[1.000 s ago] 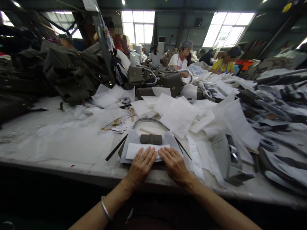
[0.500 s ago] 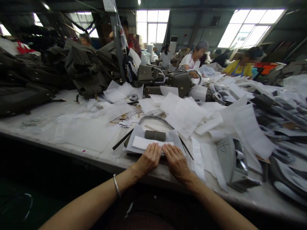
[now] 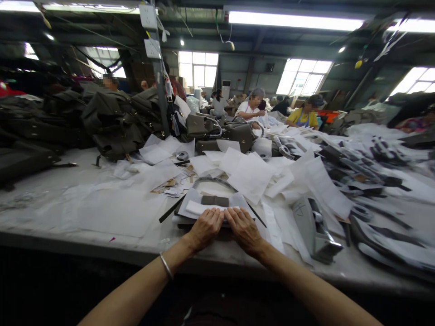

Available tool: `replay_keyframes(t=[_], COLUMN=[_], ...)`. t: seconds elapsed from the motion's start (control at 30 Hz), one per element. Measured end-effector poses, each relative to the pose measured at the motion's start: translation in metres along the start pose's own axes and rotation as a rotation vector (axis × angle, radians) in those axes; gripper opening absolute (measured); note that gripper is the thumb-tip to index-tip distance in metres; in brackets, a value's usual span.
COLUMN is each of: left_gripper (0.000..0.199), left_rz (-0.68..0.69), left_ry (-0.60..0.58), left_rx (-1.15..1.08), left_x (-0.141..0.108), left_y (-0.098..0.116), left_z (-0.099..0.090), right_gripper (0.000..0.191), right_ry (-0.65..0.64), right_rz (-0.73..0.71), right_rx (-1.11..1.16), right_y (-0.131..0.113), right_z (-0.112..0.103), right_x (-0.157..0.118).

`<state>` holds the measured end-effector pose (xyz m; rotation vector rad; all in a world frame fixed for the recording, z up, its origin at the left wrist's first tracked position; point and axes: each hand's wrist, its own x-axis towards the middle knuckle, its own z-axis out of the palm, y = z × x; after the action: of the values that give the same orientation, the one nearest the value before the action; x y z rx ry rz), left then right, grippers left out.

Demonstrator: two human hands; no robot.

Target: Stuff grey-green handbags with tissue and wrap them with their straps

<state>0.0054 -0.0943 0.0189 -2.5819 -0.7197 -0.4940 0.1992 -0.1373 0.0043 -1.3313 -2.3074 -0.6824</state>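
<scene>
My left hand (image 3: 206, 226) and my right hand (image 3: 244, 230) lie side by side over the near edge of a folded white foam sheet (image 3: 196, 208). Fingers are bent and held together on both; the thumbs are hidden. Beneath the foam is a pale translucent sheet (image 3: 240, 200), spread over a flat dark bag (image 3: 178, 205). A small olive-grey leather piece (image 3: 215, 200) rests just beyond my fingertips. Behind it arches a plastic-wrapped handle (image 3: 217, 180), and a dark strip (image 3: 172, 208) sticks out on the left.
To the right stands a grey tape dispenser (image 3: 311, 233) by the edge of the table (image 3: 129, 242). White sheets (image 3: 249, 174) lie scattered beyond the bag. Dark olive bags (image 3: 112, 120) are heaped at left. Co-workers, one in a yellow top (image 3: 301, 118), sit across the table.
The view has tilted up and turned right, so ceiling lights now show. Both hands stay on the foam sheet, which appears bent up more along its near side.
</scene>
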Motion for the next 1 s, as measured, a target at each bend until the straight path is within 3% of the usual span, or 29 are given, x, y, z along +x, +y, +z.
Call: replay_keyframes(t=[0.17, 0.3, 0.43, 0.53, 0.7, 0.87, 1.0], left_gripper=[0.038, 0.037, 0.038, 0.039, 0.04, 0.04, 0.039], left_rz=[-0.077, -0.095, -0.021, -0.073, -0.128, -0.126, -0.15], left_ry=[0.1, 0.222, 0.337, 0.437, 0.608, 0.619, 0.589], left_rx=[0.044, 0.141, 0.096, -0.026, -0.117, -0.209, -0.227], left_x=[-0.008, -0.023, -0.047, -0.064, -0.066, -0.06, -0.063], left_y=[-0.001, -0.007, -0.01, 0.001, 0.018, 0.019, 0.021], left_z=[0.004, 0.002, 0.001, 0.008, 0.022, 0.028, 0.026], right_gripper=[0.024, 0.017, 0.011, 0.007, 0.013, 0.009, 0.012], right_ry=[-0.149, -0.227, -0.215, -0.171, -0.103, -0.102, -0.232], right_rz=[-0.032, -0.003, -0.024, -0.051, -0.04, -0.011, 0.121], right_rx=[0.071, 0.107, 0.144, 0.174, 0.222, 0.281, 0.382], right_y=[-0.002, -0.018, -0.039, -0.049, -0.049, -0.046, -0.051], right_z=[-0.014, -0.024, -0.026, -0.022, -0.009, -0.003, -0.015], right_x=[0.022, 0.033, 0.028, 0.014, -0.004, -0.008, -0.004])
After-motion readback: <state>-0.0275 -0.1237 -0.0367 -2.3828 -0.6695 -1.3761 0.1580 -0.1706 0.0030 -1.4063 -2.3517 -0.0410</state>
